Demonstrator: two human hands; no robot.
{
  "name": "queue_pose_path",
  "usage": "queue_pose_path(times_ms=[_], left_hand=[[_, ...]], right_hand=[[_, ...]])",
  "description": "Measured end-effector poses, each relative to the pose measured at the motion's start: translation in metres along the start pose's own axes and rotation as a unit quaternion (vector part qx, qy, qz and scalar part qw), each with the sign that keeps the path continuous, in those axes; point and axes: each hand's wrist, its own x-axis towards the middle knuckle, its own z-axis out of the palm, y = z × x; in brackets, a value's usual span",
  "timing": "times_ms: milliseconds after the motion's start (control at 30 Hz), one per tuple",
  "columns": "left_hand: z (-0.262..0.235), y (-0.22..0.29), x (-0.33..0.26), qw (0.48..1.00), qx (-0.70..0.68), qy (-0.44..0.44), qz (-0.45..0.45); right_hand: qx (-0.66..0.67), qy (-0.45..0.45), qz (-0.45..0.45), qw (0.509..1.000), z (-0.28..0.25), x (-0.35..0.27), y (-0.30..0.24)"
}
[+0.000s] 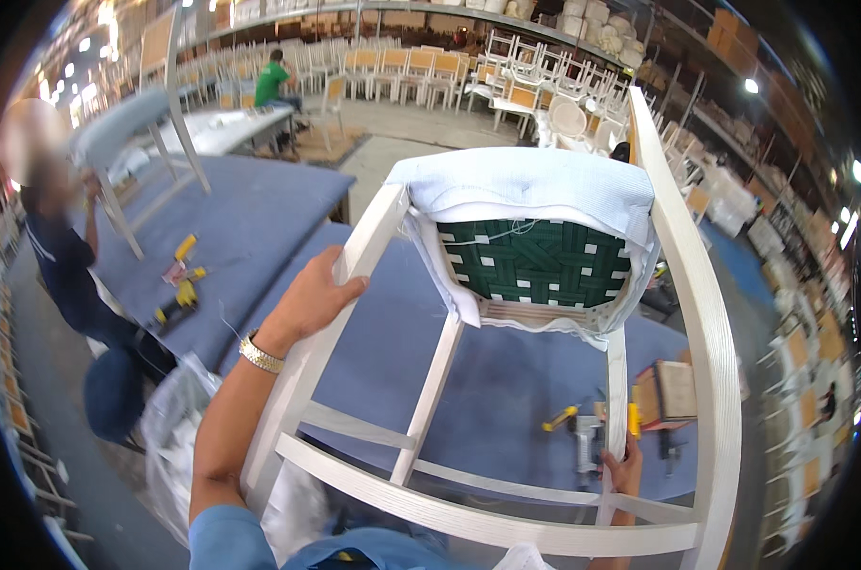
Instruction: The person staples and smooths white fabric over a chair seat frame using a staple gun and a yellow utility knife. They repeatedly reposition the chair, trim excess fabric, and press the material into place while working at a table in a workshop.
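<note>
A pale wooden chair [383,480] is tipped up before me, the underside of its seat facing me. Light-blue fabric [530,176] wraps the seat, its loose edges hanging around dark green woven webbing [535,261]; a few threads trail there. My left hand [321,293] is closed around the chair's left-hand post, thumb on the near side. Lower on the right, my right hand [626,470] grips another chair leg, partly hidden behind it. Near that hand, a grey staple gun [585,442] and a yellow-handled tool [561,418] lie on the blue-covered table [373,323].
A cardboard box [665,394] sits at the table's right. To the left, a co-worker [60,256] handles another blue-seated chair [122,128] near a yellow drill [177,306]. A plastic bag [179,418] hangs beside my left arm. Many chairs stand farther back, near a person in green [275,81].
</note>
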Motion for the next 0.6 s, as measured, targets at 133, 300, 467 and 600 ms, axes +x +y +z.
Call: queue_pose_path(times_ms=[133,300,467,600], left_hand=[[-0.041,-0.007,0.002,0.997,0.071,-0.005,-0.007],[-0.039,-0.016,-0.002,0.989,0.128,-0.032,-0.060],[-0.009,0.014,0.002,0.978,0.198,-0.025,-0.056],[0.017,0.035,-0.017,0.980,0.189,-0.022,-0.066]], right_hand=[[0.068,-0.017,0.109,0.992,0.096,-0.011,0.012],[0.110,-0.106,0.157,0.976,0.143,-0.019,0.066],[0.071,-0.102,0.117,0.985,0.153,-0.001,0.115],[-0.039,-0.002,-0.022,0.999,0.142,0.023,0.161]])
